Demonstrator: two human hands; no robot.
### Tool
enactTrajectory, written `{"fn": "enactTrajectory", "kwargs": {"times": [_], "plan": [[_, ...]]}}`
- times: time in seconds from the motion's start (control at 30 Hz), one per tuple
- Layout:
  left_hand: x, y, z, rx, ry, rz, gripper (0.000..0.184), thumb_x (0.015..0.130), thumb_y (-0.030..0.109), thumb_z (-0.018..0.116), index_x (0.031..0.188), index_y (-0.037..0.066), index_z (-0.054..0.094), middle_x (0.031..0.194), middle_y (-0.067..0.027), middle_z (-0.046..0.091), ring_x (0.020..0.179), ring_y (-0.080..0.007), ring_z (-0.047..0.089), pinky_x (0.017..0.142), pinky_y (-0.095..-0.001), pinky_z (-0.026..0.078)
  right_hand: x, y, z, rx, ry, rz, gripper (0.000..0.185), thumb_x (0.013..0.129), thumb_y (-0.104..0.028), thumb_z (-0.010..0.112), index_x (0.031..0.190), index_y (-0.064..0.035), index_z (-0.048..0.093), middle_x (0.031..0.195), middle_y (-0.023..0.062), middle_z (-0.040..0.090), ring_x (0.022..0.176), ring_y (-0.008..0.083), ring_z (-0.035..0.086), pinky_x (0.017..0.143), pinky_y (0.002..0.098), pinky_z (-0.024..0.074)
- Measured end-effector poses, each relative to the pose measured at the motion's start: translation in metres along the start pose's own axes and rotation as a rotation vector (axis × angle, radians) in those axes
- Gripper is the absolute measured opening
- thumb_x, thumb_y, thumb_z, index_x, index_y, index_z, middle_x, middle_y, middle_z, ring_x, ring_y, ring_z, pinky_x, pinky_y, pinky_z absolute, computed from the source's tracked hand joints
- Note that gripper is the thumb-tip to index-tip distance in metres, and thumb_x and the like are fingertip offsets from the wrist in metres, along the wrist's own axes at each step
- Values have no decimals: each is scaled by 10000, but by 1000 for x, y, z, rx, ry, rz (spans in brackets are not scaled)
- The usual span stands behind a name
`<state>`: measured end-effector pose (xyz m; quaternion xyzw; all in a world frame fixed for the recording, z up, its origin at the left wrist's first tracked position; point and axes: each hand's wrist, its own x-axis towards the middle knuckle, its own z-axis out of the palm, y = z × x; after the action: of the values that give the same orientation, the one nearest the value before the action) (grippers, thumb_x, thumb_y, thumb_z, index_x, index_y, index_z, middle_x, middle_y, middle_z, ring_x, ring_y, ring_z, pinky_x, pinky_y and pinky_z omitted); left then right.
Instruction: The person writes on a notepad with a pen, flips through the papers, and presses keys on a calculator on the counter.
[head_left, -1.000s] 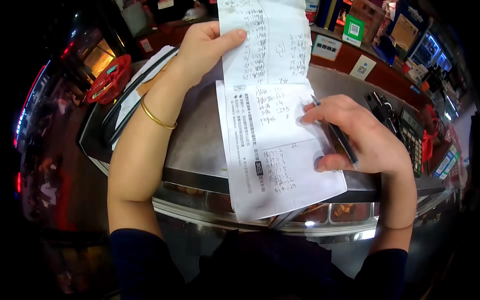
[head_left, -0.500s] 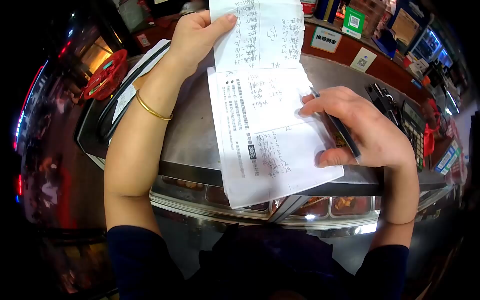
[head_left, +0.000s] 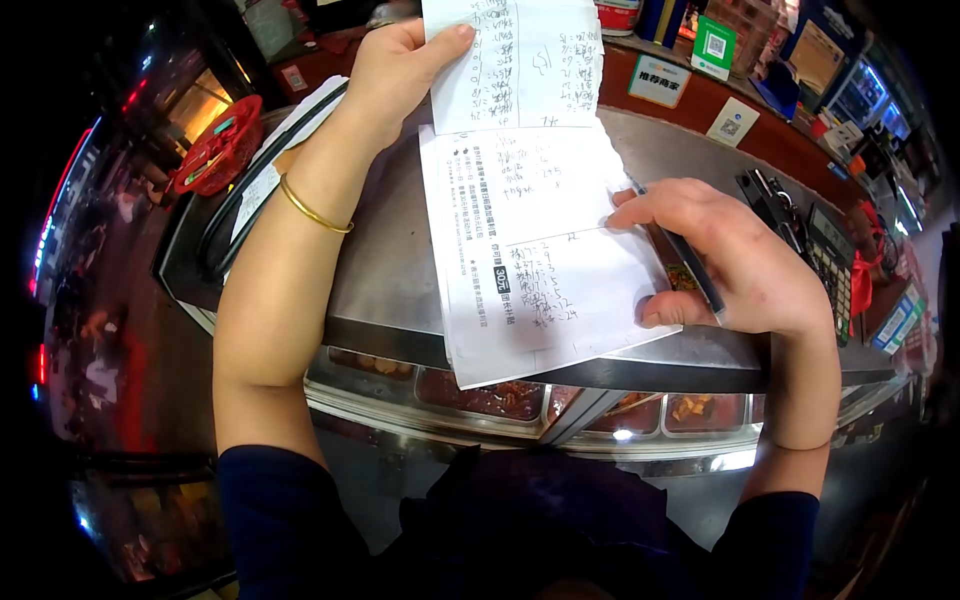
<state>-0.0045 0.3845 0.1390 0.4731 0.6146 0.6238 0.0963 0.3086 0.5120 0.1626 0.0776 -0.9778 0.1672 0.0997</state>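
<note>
A white sheet covered in handwritten lists and sums (head_left: 560,210) stretches between my two hands, above a metal counter. At its upper left edge, my left hand (head_left: 405,70) pinches the paper, thumb on top. My right hand (head_left: 735,255) curls at the right edge with a dark pen (head_left: 690,265) lying across it, the tip toward the paper. The right thumb and fingertips touch the sheet's edge. Printed Chinese text, including a black "30元" block, runs along the left part of the paper. A gold bangle (head_left: 315,212) circles my left forearm.
A red basket with small items (head_left: 222,150) stands left on the counter (head_left: 385,270). A calculator (head_left: 828,255) lies at the right. QR code signs (head_left: 732,122) line the back ledge. Food trays (head_left: 480,393) show behind glass below the counter's front edge.
The lower edge of the paper has risen slightly and its writing looks sharper. Both hands keep their hold, and the pen stays in my right hand.
</note>
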Motion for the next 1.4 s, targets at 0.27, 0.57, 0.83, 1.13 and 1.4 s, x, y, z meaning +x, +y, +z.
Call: {"fn": "enactTrajectory", "kwargs": {"times": [0.27, 0.57, 0.83, 1.13, 1.4], "plan": [[-10, 6, -3, 138, -1, -13, 440, 937, 240, 719, 1250, -36, 580, 1100, -165, 717, 967, -199, 704, 875, -329, 544, -3, -5, 0, 9, -8, -25, 655, 692, -328, 866, 1226, -41, 617, 1148, 171, 658, 1122, 370, 604, 963, 443, 486], [-17, 5, -15, 386, -267, -7, 964, 841, 208, 794, 1598, 65, 215, 1396, -245, 540, 1263, -283, 549, 1085, -359, 400, -33, 96, -49, -96, 494, 273, 159, 983, -74, 604, 1109, 5, 658, 909, 102, 693, 842, 186, 627, 786, 320, 510], [-23, 30, -21, 539, -517, -85, 1024, 705, 155, 855, 1559, 21, 305, 1501, -213, 468, 1366, -302, 471, 1142, -350, 354, -82, 158, -64, 179, 215, 707, 308, 916, -151, 746, 1183, -42, 639, 1062, 48, 672, 1032, 138, 599, 926, 290, 484], [-20, 25, -19, 492, -550, -59, 960, 738, 93, 783, 1561, 19, 295, 1498, -227, 469, 1361, -308, 478, 1140, -357, 363, -72, 143, -61, -110, 384, 893, 330, 936, -298, 678, 1126, -28, 702, 1017, 166, 725, 986, 272, 682, 896, 378, 502], [-23, 26, -15, 447, -492, -26, 838, 806, 4, 689, 1559, 68, 328, 1451, -200, 529, 1254, -275, 568, 1039, -349, 452, -161, 158, -112, 4, 95, 1014, 392, 865, -400, 767, 1054, -63, 698, 1037, 62, 685, 1026, 189, 604, 936, 337, 457]]}}
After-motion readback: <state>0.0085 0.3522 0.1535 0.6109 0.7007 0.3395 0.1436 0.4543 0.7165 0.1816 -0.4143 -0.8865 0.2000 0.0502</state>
